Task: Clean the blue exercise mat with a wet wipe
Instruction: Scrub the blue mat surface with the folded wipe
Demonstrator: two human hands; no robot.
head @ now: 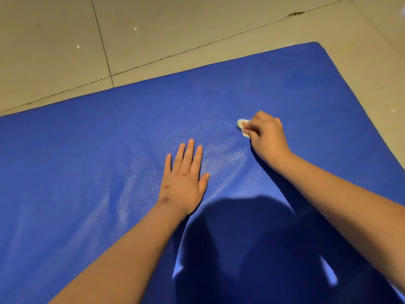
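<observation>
Head view — tiled floor (175, 29) beyond blue mat (87, 150), shadow (241, 238) nearside

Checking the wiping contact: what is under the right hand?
A crumpled white wet wipe sticks out from under the right hand, past its curled fingers, and lies on the blue mat. How much more wipe is bunched under the palm is hidden by the hand.

Crumpled white wipe (242, 126) on flat blue mat (109, 150)
</observation>
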